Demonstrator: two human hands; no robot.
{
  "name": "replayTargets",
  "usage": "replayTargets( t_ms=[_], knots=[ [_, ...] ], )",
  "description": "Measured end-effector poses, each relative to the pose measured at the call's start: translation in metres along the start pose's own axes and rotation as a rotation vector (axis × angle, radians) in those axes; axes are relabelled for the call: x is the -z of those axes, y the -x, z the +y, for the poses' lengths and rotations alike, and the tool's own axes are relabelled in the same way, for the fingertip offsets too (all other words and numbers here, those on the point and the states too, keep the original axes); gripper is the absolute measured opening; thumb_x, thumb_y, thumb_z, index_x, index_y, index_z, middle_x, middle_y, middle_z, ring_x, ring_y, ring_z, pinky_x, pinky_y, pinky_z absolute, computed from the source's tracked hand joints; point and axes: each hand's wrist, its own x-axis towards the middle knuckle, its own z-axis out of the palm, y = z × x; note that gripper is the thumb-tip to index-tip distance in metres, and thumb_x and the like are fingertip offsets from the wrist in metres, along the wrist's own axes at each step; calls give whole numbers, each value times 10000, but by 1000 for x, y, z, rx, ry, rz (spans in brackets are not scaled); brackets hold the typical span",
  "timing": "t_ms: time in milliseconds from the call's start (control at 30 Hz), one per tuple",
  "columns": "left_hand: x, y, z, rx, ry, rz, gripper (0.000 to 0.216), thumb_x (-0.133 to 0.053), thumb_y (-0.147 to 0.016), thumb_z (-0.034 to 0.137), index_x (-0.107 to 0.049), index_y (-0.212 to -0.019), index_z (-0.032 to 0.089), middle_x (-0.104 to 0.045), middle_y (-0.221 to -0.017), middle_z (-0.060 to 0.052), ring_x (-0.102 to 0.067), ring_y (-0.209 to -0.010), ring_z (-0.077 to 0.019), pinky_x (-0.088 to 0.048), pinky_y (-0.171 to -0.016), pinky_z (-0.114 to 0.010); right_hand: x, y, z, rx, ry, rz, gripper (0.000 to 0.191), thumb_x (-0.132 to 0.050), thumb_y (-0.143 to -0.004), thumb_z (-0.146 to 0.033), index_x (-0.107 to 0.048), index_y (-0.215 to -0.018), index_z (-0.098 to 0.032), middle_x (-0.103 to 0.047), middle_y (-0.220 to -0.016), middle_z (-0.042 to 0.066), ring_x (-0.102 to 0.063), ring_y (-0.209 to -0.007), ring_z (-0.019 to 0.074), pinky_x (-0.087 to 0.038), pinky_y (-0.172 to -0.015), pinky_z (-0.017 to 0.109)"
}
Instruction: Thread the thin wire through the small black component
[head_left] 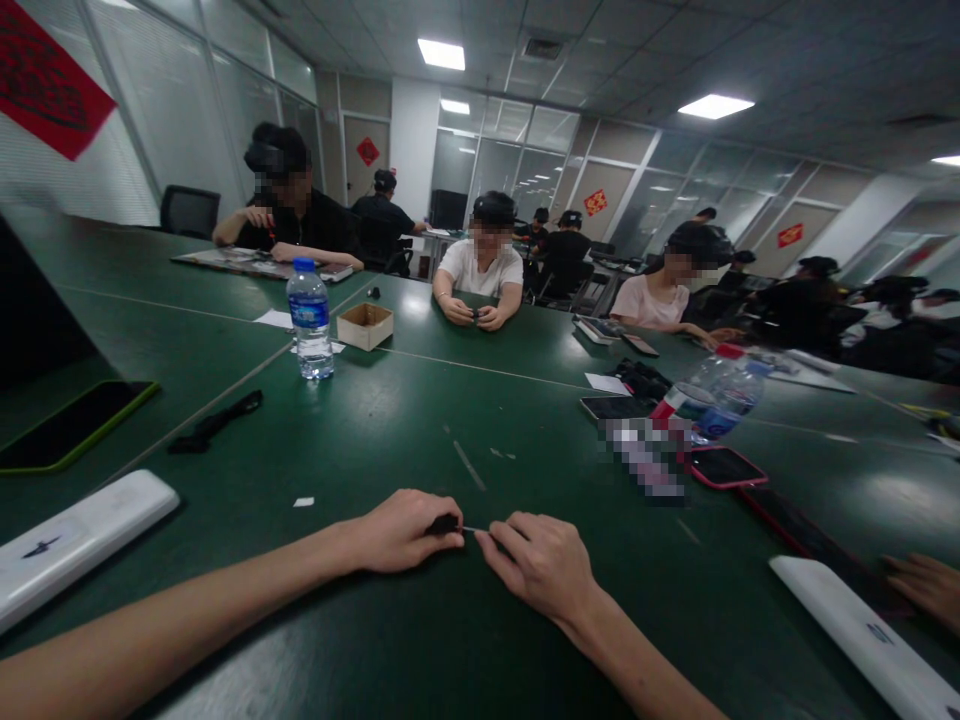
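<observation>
My left hand (411,530) is closed around a small black object (444,524), pinched between thumb and fingers just above the green table (390,630). From it a thin silvery piece (469,529) sticks out to the right. The fingertips of my right hand (541,562) are closed at the far end of that piece, with thumb and forefinger together. What kind of object this is, I cannot make out, as my fingers cover most of it. A small white scrap (304,502) lies left of my left hand.
White cases lie at left (90,535) and right (862,635). A water bottle (310,325) stands by an open cardboard box (365,327). Phones (726,466), more bottles (724,405) and a black strap (217,422) are around. A co-worker's hand (926,590) rests at the right; other people sit across.
</observation>
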Motion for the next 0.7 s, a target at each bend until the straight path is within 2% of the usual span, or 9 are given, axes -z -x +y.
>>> replayTargets(
  t_ms=[333,567,700],
  knots=[
    [0,2,-2,-61,42,-21,257,-490,-929,409,-571,-1019,182,-641,-849,-21,-599,-750,-144,-405,-660,-221,-2,2,0,-30,-69,8,312,-479,-918,-326,-669,-723,-174,-590,-631,8,-476,-524,66,-297,-521,210],
    [1,-3,-1,-28,-39,-45,195,-470,-941,359,-556,-1017,201,-651,-861,-19,-614,-772,-159,-400,-658,-230,3,-4,-24,204,-239,145,297,-513,-887,-355,-622,-667,-188,-575,-603,-7,-445,-500,77,-289,-500,236],
    [2,-2,-1,-24,-9,-31,194,-469,-941,352,-547,-1026,197,-647,-873,-22,-617,-785,-162,-409,-677,-236,3,-4,-18,143,-210,130,249,-526,-885,-313,-632,-701,-183,-578,-607,-7,-458,-506,76,-300,-505,227]
  ],
)
